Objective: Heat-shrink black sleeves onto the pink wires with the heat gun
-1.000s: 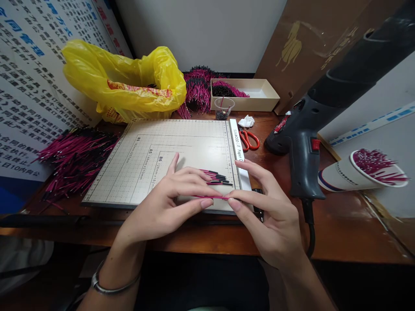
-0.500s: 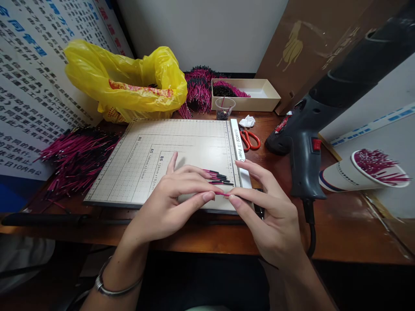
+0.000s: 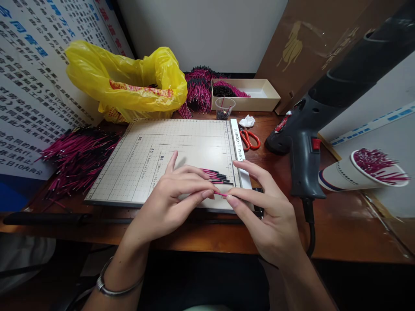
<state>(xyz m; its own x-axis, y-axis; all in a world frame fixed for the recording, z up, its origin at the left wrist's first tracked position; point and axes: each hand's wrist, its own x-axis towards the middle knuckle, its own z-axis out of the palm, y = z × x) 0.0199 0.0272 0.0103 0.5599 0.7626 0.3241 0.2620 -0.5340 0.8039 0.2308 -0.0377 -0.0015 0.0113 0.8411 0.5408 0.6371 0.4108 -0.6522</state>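
Between my two hands stretches a short pink wire (image 3: 221,194), held just above the near right part of a paper cutter board (image 3: 191,138). My left hand (image 3: 177,198) pinches one end between thumb and forefinger, with its little finger raised. At the other end, the thumb and forefinger of my right hand (image 3: 269,207) are closed on the wire, its other fingers spread. Several pink wires with black sleeves (image 3: 218,176) lie on the board just beyond my fingertips. The wire's ends are hidden by my fingers.
Behind the board stand a yellow plastic bag (image 3: 126,86), a clear cup (image 3: 224,108) and a cream box (image 3: 259,103). Heaped wires (image 3: 87,155) lie left. On the right are red-handled scissors (image 3: 251,140), a heat gun (image 3: 304,160) and a paper cup of pink pieces (image 3: 343,175).
Both hands have shifted very slightly to the left, and a bit more of the pink wire shows between the fingertips. Everything else stays in place.
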